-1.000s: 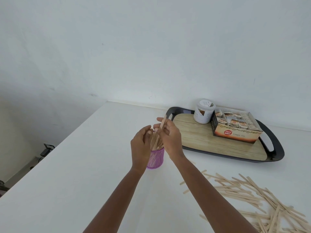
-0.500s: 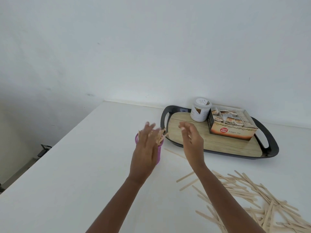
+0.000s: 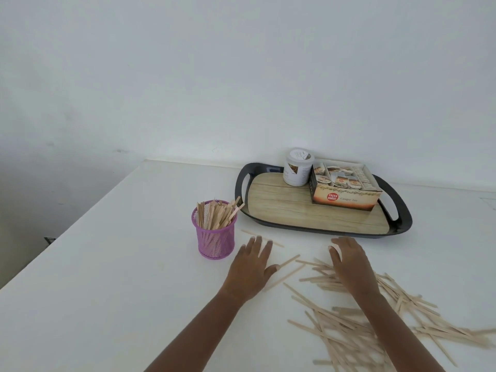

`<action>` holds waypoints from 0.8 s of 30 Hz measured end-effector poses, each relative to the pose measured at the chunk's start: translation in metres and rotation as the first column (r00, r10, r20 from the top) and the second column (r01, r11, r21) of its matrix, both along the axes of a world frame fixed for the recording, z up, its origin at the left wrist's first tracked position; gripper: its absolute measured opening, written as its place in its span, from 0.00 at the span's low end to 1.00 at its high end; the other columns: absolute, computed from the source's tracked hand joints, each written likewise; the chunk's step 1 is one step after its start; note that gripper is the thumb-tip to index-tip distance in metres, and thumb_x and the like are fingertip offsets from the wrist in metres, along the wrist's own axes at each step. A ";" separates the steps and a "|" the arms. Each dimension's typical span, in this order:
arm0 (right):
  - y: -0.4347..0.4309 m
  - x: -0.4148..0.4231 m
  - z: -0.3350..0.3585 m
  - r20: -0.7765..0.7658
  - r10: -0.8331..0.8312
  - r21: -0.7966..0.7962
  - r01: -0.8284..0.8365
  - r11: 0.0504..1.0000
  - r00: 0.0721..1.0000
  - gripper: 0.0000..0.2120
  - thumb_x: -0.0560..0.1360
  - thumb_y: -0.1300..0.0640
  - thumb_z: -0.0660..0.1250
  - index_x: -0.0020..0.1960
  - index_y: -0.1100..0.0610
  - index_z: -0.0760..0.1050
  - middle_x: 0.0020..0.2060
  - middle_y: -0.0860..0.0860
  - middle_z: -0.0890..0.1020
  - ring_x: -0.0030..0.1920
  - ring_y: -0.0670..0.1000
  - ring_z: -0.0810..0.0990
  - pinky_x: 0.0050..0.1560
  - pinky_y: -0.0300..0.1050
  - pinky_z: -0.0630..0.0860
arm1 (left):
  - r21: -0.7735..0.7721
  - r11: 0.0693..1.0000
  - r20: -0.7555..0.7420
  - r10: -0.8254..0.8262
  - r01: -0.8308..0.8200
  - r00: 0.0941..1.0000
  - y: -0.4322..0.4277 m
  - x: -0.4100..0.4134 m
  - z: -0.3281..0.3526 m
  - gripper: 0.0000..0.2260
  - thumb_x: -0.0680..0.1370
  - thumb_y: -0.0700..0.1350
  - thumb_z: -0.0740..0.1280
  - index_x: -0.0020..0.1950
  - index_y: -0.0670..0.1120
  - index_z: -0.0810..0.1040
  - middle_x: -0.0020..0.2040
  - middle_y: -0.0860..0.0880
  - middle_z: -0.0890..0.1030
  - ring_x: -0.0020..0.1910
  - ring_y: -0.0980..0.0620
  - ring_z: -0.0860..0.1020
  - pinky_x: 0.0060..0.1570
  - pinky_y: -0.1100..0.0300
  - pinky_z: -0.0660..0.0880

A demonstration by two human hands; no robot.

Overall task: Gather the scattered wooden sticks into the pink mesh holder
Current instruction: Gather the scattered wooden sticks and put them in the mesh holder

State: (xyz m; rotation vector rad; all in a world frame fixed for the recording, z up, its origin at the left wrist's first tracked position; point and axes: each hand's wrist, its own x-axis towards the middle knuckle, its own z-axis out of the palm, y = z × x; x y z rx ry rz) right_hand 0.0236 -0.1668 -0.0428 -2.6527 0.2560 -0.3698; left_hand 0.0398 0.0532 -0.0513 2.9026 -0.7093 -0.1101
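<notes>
The pink mesh holder (image 3: 214,238) stands upright on the white table, packed with several wooden sticks (image 3: 216,214) that lean right. A loose pile of wooden sticks (image 3: 357,326) sprawls across the table at lower right. My left hand (image 3: 251,267) lies flat and open on the table just right of the holder, over a single stick (image 3: 288,261). My right hand (image 3: 349,260) rests palm down, fingers spread, on the upper edge of the pile. Neither hand grips a stick.
A black-rimmed tray (image 3: 400,226) with a wood-look base sits behind the hands, carrying a white jar (image 3: 298,170) and an open tea box (image 3: 345,190). The table's left edge (image 3: 80,218) drops off to the floor; a white wall stands behind.
Both hands have left the holder's rim and come down onto the table to the right. The sticks they held now stand in the holder. The view has tilted down.
</notes>
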 end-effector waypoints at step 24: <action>0.011 -0.045 0.004 -0.363 0.211 -0.085 -0.257 0.963 0.908 0.18 0.77 0.57 0.62 0.65 0.57 0.65 0.66 0.53 0.66 0.65 0.52 0.67 0.62 0.41 0.69 | -0.058 0.992 0.032 0.118 -0.116 0.993 -0.047 -0.023 0.011 0.11 0.80 0.44 0.59 0.59 0.42 0.73 0.59 0.46 0.72 0.57 0.49 0.72 0.52 0.58 0.74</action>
